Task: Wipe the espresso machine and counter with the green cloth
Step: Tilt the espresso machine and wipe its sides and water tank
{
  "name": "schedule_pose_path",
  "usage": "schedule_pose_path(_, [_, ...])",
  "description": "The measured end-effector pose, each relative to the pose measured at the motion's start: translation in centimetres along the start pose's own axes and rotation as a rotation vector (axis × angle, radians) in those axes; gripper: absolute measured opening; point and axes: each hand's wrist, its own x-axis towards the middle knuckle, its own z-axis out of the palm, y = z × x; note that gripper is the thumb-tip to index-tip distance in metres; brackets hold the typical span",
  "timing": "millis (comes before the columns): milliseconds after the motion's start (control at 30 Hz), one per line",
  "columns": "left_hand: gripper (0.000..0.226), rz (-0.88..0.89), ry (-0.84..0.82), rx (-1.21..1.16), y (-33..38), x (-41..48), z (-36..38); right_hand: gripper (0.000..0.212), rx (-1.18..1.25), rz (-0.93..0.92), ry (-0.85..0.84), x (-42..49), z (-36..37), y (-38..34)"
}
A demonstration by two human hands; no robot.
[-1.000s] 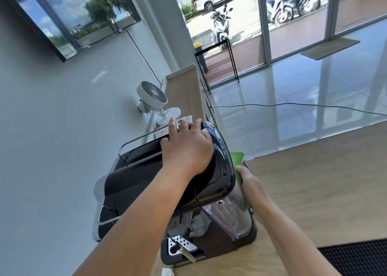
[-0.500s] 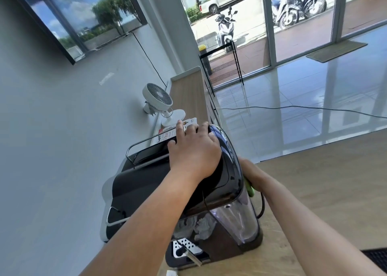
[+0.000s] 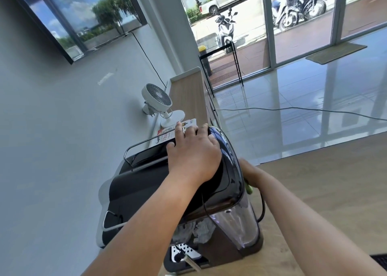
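Note:
The black espresso machine (image 3: 159,194) stands on the wooden counter (image 3: 326,183), with a clear tank at its near right corner. My left hand (image 3: 193,156) rests flat on top of the machine, fingers reaching to its far edge. My right hand (image 3: 250,172) is behind the machine's right side, mostly hidden by the body. Only a small bit of the green cloth (image 3: 249,189) shows under that hand, pressed against the machine's side.
A white desk fan (image 3: 157,99) and a printed booklet (image 3: 167,136) sit on the counter beyond the machine. A black cord (image 3: 261,208) loops at the machine's right side. A dark mat (image 3: 380,260) lies at the counter's near right. A cable runs across the tiled floor.
My right hand has slid with the green cloth farther back along the machine's right side, so most of the cloth is now hidden. My left hand stays on top.

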Motion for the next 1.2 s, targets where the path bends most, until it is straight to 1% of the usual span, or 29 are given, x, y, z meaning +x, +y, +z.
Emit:
schedule_pose_path(33, [0.051,0.003,0.0,-0.002,0.0,0.0,-0.1,0.049,-0.034,0.034,0.037,-0.1,-0.6,1.5])
schedule_pose_path(67, [0.051,0.005,0.001,-0.001,0.0,-0.1,-0.1,0.054,-0.041,0.061,0.036,-0.2,-1.2,2.9])
schedule_pose_path(100, [0.051,0.005,0.003,-0.001,0.0,-0.1,-0.1,0.049,-0.03,0.075,0.033,-0.6,-1.7,3.6])
schedule_pose_path(133, [0.051,0.005,0.003,0.0,-0.1,-0.1,-0.1,0.039,-0.009,0.057,0.042,-1.6,-1.8,3.4])
schedule_pose_path(167, [0.051,0.005,0.002,0.0,-0.1,-0.1,0.0,0.032,0.024,0.016,0.048,-2.5,-1.8,2.6])
schedule_pose_path(200, [0.051,0.005,0.001,0.003,-0.2,-0.1,0.1,0.03,0.126,-0.037,0.035,-3.5,-1.7,1.5])
schedule_pose_path(267, [0.052,0.007,0.004,0.009,-0.2,0.0,0.2,0.031,0.333,-0.138,-0.047,-3.6,-2.4,-0.1])
schedule_pose_path(333, [0.051,0.008,0.005,0.007,-0.2,0.0,0.2,0.035,0.439,-0.229,-0.204,-3.2,-2.9,-2.4])
schedule_pose_path(433, [0.052,0.006,0.003,0.007,-0.2,0.1,0.1,0.045,0.415,-0.231,-0.365,-2.1,-2.8,-5.7])
schedule_pose_path(500, [0.052,0.007,0.001,0.012,-0.1,0.0,0.2,0.041,0.359,-0.182,-0.403,-0.8,-2.1,-6.6])
schedule_pose_path(567, [0.052,0.009,0.007,0.012,0.0,0.0,0.1,0.04,0.277,-0.096,-0.379,0.6,-0.8,-7.1])
schedule_pose_path(600, [0.052,0.007,0.006,0.009,0.0,0.1,0.0,0.045,0.2,-0.063,-0.356,1.0,0.0,-7.4])
schedule_pose_path(633, [0.052,0.006,0.005,0.006,0.0,0.1,0.0,0.052,0.1,-0.031,-0.299,1.4,0.7,-7.5])
schedule_pose_path(667, [0.052,0.007,0.006,0.005,0.0,0.1,0.0,0.054,-0.002,-0.004,-0.243,1.7,1.2,-7.6])
schedule_pose_path(733, [0.052,0.005,0.004,0.005,-0.1,0.1,0.1,0.034,-0.176,0.085,-0.179,2.2,1.4,-6.6])
schedule_pose_path(800, [0.051,0.002,0.003,0.003,-0.2,0.1,0.1,0.03,-0.298,0.213,-0.174,2.7,0.8,-4.2])
schedule_pose_path(867, [0.051,0.003,0.001,-0.002,-0.2,0.0,0.1,0.034,-0.368,0.232,-0.175,3.2,-0.1,-1.1])
schedule_pose_path(900, [0.051,0.005,0.002,-0.001,-0.2,0.0,0.1,0.033,-0.373,0.225,-0.165,3.4,-0.6,0.7])
schedule_pose_path(967, [0.051,0.009,0.005,0.001,-0.1,0.0,0.0,0.045,-0.337,0.207,-0.153,3.8,-1.4,3.4])
schedule_pose_path(1000, [0.051,0.01,0.006,0.001,-0.1,0.0,0.0,0.048,-0.296,0.185,-0.147,3.0,-1.5,3.6])
schedule_pose_path(1100, [0.051,0.002,0.009,0.01,-0.1,0.0,0.1,0.051,-0.187,0.073,-0.087,0.1,-1.0,0.7])
schedule_pose_path(1167, [0.051,0.001,0.013,0.016,-0.1,0.0,0.1,0.051,-0.012,-0.044,-0.072,-0.7,-0.9,-1.5])
schedule_pose_path(1200, [0.051,0.001,0.014,0.021,-0.1,0.1,0.2,0.045,0.085,-0.1,-0.08,-0.9,-0.9,-2.9])
